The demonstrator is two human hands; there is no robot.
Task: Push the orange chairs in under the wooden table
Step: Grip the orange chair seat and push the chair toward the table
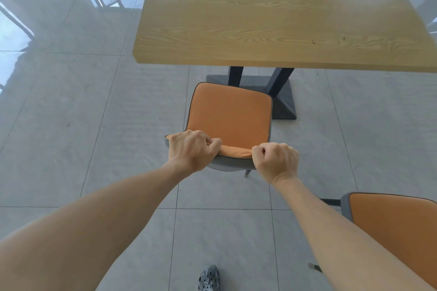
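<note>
Now both hands grip the chair's backrest
Left hand (192,149) and right hand (277,161) are clamped on the top of the orange chair (230,116), whose seat sits just short of the wooden counter (272,19); a second orange chair (397,227) stands well back at right

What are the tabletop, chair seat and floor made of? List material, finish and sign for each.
Tabletop: wood or wood-look laminate, matte; printed-looking grain.
Chair seat: orange fabric or faux leather, dark piping.
Floor: grey tile, glossy; grout lines, window reflections.
</note>
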